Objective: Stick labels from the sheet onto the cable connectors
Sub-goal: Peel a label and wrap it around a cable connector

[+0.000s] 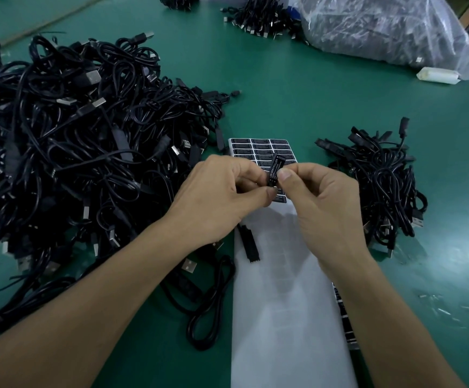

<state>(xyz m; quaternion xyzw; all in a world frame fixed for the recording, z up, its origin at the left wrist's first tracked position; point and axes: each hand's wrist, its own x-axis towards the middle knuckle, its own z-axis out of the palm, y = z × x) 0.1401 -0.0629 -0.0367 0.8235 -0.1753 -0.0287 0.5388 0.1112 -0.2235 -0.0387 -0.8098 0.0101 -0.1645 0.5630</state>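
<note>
Seen from above, two bare hands meet over the middle of a green worktop [297, 88]. The left hand [222, 191] and the right hand [320, 200] both have fingers curled, and together they pinch a small black rectangular cable connector [274, 170] between thumbs and fingertips. The connector is tilted, with white lettering along its upper face.

Directly beneath it lies a white label sheet [283, 275], a long strip running toward the viewer. Rows of small black rectangular labels [258, 148] remain at its far end. Another black connector on a loose cable [248, 243] rests on the sheet's left edge.

A large tangled heap of black USB cables [73, 149] fills the left side, and a smaller pile of black cables [381, 186] sits to the right. A clear plastic bag [381, 29] lies at the far right.
</note>
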